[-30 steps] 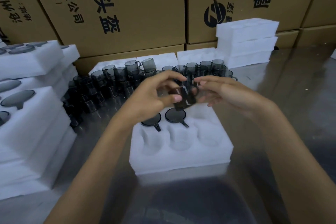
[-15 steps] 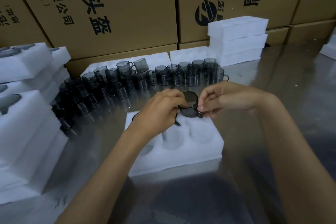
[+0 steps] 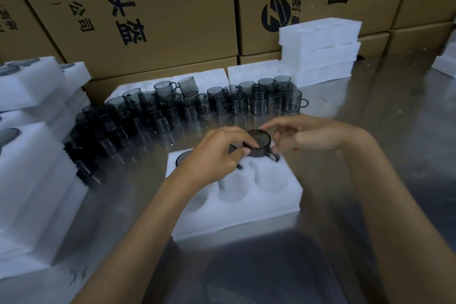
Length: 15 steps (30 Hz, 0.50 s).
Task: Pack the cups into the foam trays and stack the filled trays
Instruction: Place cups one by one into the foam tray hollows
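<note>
A white foam tray (image 3: 237, 219) with round pockets lies on the metal table in front of me. A smoky grey glass cup (image 3: 259, 143) sits partly sunk in the back right pocket, handle pointing right. My left hand (image 3: 217, 153) grips its left rim. My right hand (image 3: 303, 136) pinches the rim and the handle side with curled fingers. Another cup (image 3: 181, 157) sits in the back left pocket, half hidden by my left hand. The three front pockets hold nothing. Several loose grey cups (image 3: 237, 100) stand in rows behind the tray.
Stacks of filled foam trays (image 3: 32, 168) stand at the left. A stack of three foam trays (image 3: 320, 52) is at the back right, with flat trays (image 3: 209, 79) behind the cups. Cardboard boxes (image 3: 153, 12) wall off the back. A foam piece (image 3: 444, 64) lies far right.
Both hands carried the cup down from above the tray into the back right pocket. The cup turned from tilted to upright. The view shifted closer.
</note>
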Available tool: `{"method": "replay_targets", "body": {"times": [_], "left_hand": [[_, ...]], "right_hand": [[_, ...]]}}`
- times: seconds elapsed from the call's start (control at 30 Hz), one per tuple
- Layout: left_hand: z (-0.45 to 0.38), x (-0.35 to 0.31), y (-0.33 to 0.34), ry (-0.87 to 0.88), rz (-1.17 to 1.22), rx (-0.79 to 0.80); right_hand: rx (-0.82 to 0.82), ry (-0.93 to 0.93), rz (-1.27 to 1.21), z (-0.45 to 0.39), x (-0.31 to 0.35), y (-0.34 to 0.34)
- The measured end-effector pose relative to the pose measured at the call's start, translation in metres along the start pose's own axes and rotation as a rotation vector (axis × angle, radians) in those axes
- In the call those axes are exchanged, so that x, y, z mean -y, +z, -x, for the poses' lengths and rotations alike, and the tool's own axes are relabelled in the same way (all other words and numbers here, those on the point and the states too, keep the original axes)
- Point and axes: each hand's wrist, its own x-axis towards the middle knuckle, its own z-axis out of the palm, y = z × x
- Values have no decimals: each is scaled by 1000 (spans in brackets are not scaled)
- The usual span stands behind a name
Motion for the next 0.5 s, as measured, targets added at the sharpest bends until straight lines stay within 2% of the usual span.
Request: {"method": "replay_targets", "body": {"times": [0.1, 0.27, 0.5], "left_hand": [[-1, 6, 6, -31, -45, -14], [0, 14, 8, -84, 96, -64], [-1, 15, 11, -189, -1, -19]], "right_hand": [[29, 44, 60, -2, -4, 3], [96, 19, -87, -1, -10, 7], [-1, 7, -122, -10, -13, 17]]}}
